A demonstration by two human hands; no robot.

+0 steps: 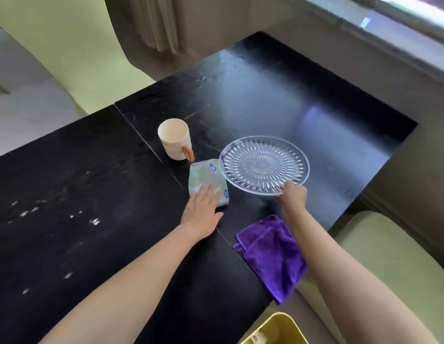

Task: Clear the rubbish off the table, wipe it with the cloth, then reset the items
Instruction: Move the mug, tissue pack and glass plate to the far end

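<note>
The right hand (291, 194) pinches the round clear cut-glass plate (264, 165); beside the plate, the flat open left hand (203, 209) rests on a pale tissue pack (207, 181). The purple cloth (270, 254) lies nearer (wiping seems finished), so resetting is probably underway.

There is only one view, from the person's head; it looks forward and down at the black table (91, 194). It sits close above; both bare arms reach in from the bottom edge.
</note>
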